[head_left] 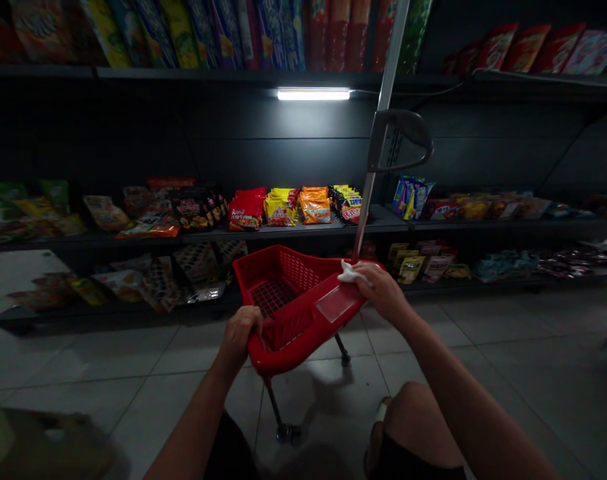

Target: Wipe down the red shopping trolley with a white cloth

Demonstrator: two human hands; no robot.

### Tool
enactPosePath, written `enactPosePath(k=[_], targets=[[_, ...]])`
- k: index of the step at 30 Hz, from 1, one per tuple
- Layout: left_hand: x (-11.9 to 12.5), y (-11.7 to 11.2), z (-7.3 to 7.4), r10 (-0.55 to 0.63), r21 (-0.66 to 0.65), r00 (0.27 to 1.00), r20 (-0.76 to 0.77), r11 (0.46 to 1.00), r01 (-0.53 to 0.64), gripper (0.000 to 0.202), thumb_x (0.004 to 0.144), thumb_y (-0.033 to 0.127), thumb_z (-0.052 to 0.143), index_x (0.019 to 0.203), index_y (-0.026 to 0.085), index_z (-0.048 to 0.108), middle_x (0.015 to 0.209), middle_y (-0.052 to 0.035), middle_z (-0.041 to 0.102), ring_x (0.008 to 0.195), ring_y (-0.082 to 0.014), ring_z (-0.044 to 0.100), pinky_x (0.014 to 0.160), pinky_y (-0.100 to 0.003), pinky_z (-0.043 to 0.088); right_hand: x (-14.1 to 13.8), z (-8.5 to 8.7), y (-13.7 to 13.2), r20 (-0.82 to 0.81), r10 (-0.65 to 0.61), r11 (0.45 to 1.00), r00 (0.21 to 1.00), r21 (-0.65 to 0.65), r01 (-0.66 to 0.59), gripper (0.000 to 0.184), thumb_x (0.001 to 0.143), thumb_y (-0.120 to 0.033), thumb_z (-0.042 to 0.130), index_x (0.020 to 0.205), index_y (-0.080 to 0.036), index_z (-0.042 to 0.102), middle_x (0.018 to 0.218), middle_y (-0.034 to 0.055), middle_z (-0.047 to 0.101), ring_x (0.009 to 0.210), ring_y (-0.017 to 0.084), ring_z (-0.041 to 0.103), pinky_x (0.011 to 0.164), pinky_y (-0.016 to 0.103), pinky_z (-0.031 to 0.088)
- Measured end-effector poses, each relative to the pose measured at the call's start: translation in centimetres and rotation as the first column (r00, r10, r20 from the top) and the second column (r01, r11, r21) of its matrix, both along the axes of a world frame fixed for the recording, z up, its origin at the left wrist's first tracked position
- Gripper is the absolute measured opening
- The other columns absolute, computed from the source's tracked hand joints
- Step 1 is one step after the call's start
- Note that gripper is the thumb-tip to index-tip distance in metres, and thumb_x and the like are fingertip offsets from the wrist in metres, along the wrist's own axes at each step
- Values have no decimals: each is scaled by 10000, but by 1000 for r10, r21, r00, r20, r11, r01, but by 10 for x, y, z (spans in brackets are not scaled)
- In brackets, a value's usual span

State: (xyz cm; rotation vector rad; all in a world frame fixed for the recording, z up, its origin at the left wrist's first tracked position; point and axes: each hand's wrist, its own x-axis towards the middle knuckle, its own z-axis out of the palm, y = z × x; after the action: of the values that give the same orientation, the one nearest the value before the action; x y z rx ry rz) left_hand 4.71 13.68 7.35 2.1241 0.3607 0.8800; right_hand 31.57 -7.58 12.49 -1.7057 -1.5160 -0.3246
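A red plastic shopping basket on wheels stands tilted on the tiled floor in front of me, empty inside. My left hand is closed over its near rim. My right hand presses a crumpled white cloth against the far right corner of the rim, fingers closed on it. A silver pull handle with a dark grip rises from that corner.
Dark store shelves hold several bright snack and noodle packets. A lit strip lamp glows under the upper shelf. My bent knee shows at the bottom right. A brown bag-like shape lies at the lower left.
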Motion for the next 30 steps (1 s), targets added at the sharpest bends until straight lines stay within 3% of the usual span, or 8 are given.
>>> enactPosePath(k=[2, 5, 8, 10, 15, 19, 26, 30], targets=[[2, 1, -1, -13, 8, 1000, -13, 1000, 13, 486, 982, 374, 226, 558, 236, 419, 620, -27, 508, 686, -186, 489, 752, -336, 430, 5, -10, -2, -87, -110, 992, 990, 58, 115, 257, 981, -277, 467, 1117, -226, 679, 1140, 77, 692, 1111, 217, 615, 1002, 407, 465], [4, 4, 0, -20, 5, 999, -37, 1000, 21, 492, 973, 395, 224, 549, 235, 416, 621, -32, 518, 676, -186, 497, 735, -332, 453, -41, -22, -2, -129, -142, 973, 981, 165, 163, 230, 983, -280, 477, 1106, -250, 669, 1138, 66, 686, 1130, 210, 599, 1036, 408, 440], [0, 1, 17, -73, -27, 985, -155, 997, 70, 504, 985, 434, 251, 611, 213, 508, 691, -38, 590, 723, -186, 557, 748, -318, 481, -96, -28, -5, 36, 108, 990, 994, 85, -110, 226, 969, -273, 530, 1138, -344, 663, 1176, 9, 696, 1158, 188, 596, 1143, 428, 343], [-4, -10, 38, -114, -56, 955, -272, 993, 103, 490, 995, 468, 273, 778, 201, 622, 813, -42, 672, 770, -188, 606, 740, -307, 499, -102, -27, -8, 100, 217, 976, 971, 1, -219, 262, 956, -285, 557, 1178, -385, 653, 1223, -3, 685, 1188, 188, 586, 1156, 428, 326], [-6, -59, 75, -203, 85, 881, -427, 961, 262, 431, 1000, 485, 320, 1076, 275, 688, 1076, -29, 742, 935, -203, 682, 818, -304, 524, -9, -11, -17, 99, 67, 997, 993, -46, -63, 266, 930, -322, 558, 1152, -282, 698, 1187, 71, 687, 1157, 235, 587, 1092, 456, 369], [4, -76, 64, -58, 340, 905, -422, 915, 217, 329, 967, 424, 442, 1099, 268, 700, 1070, -27, 761, 917, -212, 709, 801, -310, 522, 65, 4, -15, 85, -99, 983, 991, -145, 110, 334, 970, -363, 468, 1085, -169, 715, 1102, 126, 693, 1064, 227, 602, 980, 365, 426], [5, -65, 49, -64, 433, 945, -321, 878, 207, 341, 974, 337, 403, 1032, 241, 725, 1023, -18, 775, 908, -183, 723, 801, -292, 529, 97, 23, 18, 106, 107, 811, 989, -584, -25, 442, 980, -446, 417, 845, -166, 732, 857, 60, 712, 783, 155, 611, 749, 234, 399], [3, -67, 49, -30, 428, 958, -284, 891, 154, 375, 986, 327, 362, 1013, 246, 727, 1017, -17, 775, 914, -185, 722, 808, -298, 535, 110, 4, 18, -126, -92, 947, 988, -318, 47, 487, 927, -530, 427, 675, -157, 614, 679, 19, 605, 645, 137, 516, 634, 238, 380]])
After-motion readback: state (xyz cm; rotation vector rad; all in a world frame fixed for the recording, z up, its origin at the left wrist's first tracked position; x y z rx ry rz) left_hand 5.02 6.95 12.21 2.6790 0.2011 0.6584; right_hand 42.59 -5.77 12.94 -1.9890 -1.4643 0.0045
